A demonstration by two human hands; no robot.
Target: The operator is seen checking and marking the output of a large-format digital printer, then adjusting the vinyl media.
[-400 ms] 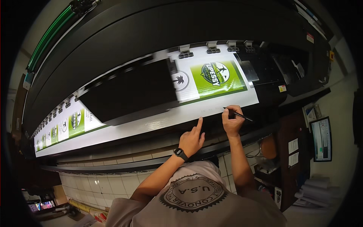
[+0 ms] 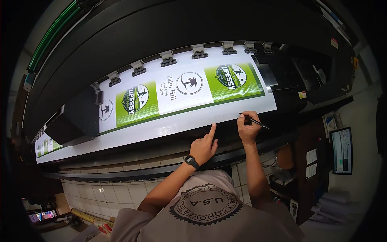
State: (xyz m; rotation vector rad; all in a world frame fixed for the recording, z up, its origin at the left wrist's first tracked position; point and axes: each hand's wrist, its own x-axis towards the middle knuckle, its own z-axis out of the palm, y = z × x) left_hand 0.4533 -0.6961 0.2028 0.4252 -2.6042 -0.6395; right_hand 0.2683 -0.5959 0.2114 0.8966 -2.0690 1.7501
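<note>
Sheet [image 2: 181,122], glossy white, is spanning the black printer [image 2: 193,24]; at its near right edge the right hand [image 2: 248,128] is pinching a slim pen [image 2: 261,124], the left hand [image 2: 203,149] pointing, loose and empty.

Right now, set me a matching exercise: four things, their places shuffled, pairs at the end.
1. pen
2. wristwatch
3. lit screen
4. black carriage

A. around the left wrist
B. over the printed sheet, toward its left end
C. held in the right hand
D. at the picture's far right

Pairs: 1-C, 2-A, 3-D, 4-B
</note>
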